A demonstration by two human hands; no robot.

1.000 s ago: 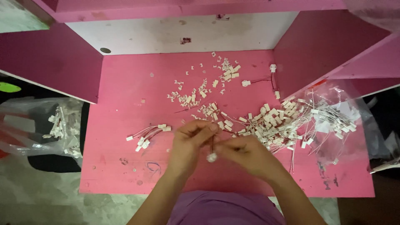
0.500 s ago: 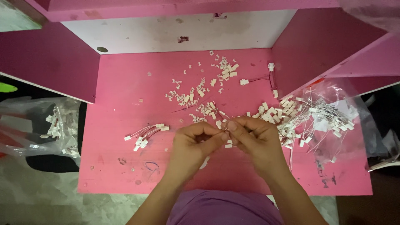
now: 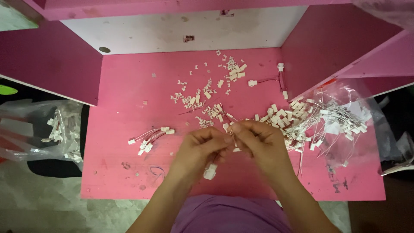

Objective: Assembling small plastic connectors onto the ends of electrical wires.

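Wired connectors (image 3: 148,139) left of hands (image 3: 233,144)

The person wore a purple garment (image 3: 235,213), plain and unmarked where it showed at the near edge. Both forearms were bare, with no sleeves reaching them. The left hand (image 3: 199,146) and right hand (image 3: 261,142) were ungloved.

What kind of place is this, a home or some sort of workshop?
Probably a small assembly workstation: a pink table walled by pink partitions, strewn with small white connectors, with a bundle of wired connectors and a clear bag of wired connectors.
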